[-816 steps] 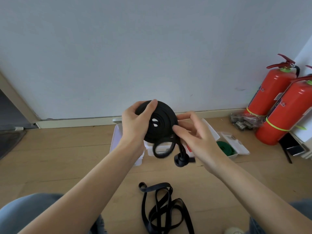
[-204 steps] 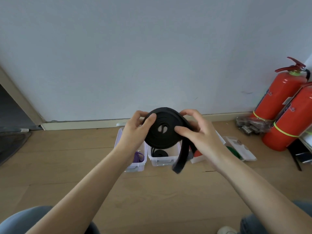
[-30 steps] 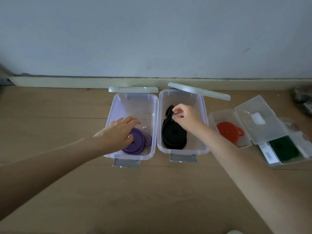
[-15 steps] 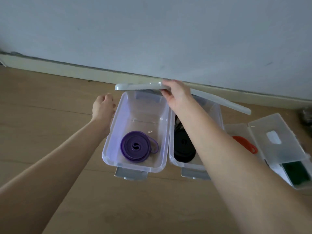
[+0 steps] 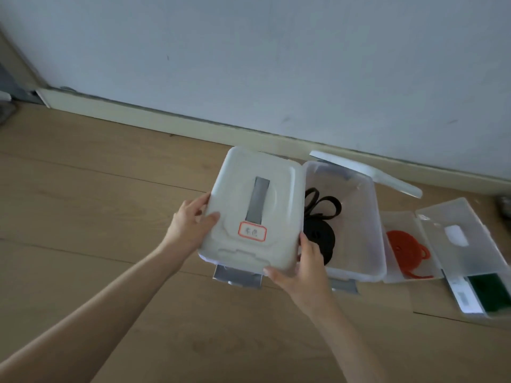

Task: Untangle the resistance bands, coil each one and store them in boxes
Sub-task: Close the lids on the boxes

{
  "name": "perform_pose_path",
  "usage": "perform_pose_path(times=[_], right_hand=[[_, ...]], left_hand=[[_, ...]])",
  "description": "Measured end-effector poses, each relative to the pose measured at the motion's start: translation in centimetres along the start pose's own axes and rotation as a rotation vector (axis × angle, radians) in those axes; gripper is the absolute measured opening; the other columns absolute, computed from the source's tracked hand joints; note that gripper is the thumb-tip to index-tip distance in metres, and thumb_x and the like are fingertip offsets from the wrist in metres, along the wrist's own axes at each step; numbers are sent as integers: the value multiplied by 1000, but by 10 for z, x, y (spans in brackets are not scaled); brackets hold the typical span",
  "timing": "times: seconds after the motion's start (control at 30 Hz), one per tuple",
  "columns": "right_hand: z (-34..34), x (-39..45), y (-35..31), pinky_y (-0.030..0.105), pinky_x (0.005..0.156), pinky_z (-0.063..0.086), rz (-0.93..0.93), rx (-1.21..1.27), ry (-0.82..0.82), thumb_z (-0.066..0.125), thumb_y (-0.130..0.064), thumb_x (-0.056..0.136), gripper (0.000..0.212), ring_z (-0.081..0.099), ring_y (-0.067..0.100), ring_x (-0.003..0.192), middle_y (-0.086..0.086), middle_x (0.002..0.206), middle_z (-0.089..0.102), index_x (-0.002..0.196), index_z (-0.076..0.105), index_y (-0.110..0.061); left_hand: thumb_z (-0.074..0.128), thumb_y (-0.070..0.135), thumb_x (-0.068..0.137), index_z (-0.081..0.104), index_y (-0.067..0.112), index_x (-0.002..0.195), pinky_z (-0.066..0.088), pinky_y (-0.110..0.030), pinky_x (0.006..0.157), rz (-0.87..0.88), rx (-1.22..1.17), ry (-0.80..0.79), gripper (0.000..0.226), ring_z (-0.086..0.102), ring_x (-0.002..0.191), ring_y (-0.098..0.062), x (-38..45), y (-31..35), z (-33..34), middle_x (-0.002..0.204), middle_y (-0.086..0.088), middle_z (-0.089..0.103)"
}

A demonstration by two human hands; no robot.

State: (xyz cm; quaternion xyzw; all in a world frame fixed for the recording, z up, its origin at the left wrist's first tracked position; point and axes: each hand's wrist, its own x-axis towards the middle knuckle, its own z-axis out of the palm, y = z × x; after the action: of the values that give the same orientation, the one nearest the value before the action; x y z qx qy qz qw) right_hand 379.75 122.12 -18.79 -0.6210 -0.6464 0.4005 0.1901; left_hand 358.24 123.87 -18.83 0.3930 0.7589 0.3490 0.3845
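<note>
A white lid (image 5: pixel 265 194) with a red-framed label lies over the left clear box, hiding the purple band inside; only the box's grey front latch (image 5: pixel 237 277) shows. My left hand (image 5: pixel 189 225) grips the lid's left edge and my right hand (image 5: pixel 302 268) grips its front right corner. Right of it, the second clear box (image 5: pixel 362 244) stands uncovered with the coiled black band (image 5: pixel 320 233) inside. Its own lid (image 5: pixel 367 172) leans behind it.
A flat clear case (image 5: pixel 409 244) holds a coiled orange band (image 5: pixel 405 248), its lid (image 5: pixel 464 244) folded open to the right. A green band (image 5: pixel 489 291) lies in another case at the far right. Wall and skirting board run behind the boxes on the wooden floor.
My right hand pulled the left box's lid from behind forward over the box. Both hands now hold that lid, and the purple band is covered. The view tilted.
</note>
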Motion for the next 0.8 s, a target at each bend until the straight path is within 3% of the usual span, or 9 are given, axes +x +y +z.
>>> perform_pose_path(times=[0.07,0.17,0.27,0.37,0.5,0.6,0.67,0.8], right_hand=[[8,-3,2,18,95,29,-4,-60,16,79,-26,70,94,29,11,115,0,133,32,144,21,-16],[15,-1,1,18,96,24,-2,-146,43,76,-27,73,95,26,14,120,1,139,26,146,16,-15],[16,0,0,20,99,26,30,-162,43,75,-26,73,93,26,16,123,1,141,26,145,17,-14],[16,-5,-4,25,104,32,10,-161,-16,76,-27,73,93,33,16,123,1,137,28,145,18,-14],[19,-4,-15,22,107,29,-110,-100,-160,79,-21,72,105,30,10,126,-5,130,23,148,6,-21],[25,7,-23,25,110,19,-107,-155,-174,72,-33,79,91,24,17,136,3,145,21,148,14,-22],[26,25,-30,35,114,15,-59,-156,-115,59,-36,89,75,15,22,142,6,154,11,149,14,-26],[26,89,-52,45,115,10,-201,-507,-53,38,-38,98,59,2,31,144,1,159,-5,149,10,-30]], left_hand=[[58,21,88,48,22,135,40,-33,94,-20,91,-4,47,48,114,-22,0,-10,4,123,-4,48],[57,21,89,46,25,135,39,-26,81,-53,52,-60,48,53,99,-16,1,-16,1,115,2,55],[57,20,89,45,26,136,40,-27,82,-60,23,-123,49,55,99,-17,4,-14,-1,110,5,60],[58,21,88,43,25,138,39,-27,81,-74,84,-119,52,54,96,-17,-1,-22,-14,111,1,61],[62,24,86,46,27,134,38,-26,75,-54,209,-60,50,55,87,-16,-16,-41,-39,106,2,61],[63,24,85,48,27,132,38,-24,67,-30,198,-17,49,56,83,-14,-15,-47,-42,100,7,58],[65,24,84,50,27,130,36,-19,61,-40,170,1,49,55,85,-14,-12,-45,-38,99,9,56],[66,20,83,51,23,129,40,-26,71,-53,109,13,49,55,89,-16,-6,-45,-35,102,5,57]])
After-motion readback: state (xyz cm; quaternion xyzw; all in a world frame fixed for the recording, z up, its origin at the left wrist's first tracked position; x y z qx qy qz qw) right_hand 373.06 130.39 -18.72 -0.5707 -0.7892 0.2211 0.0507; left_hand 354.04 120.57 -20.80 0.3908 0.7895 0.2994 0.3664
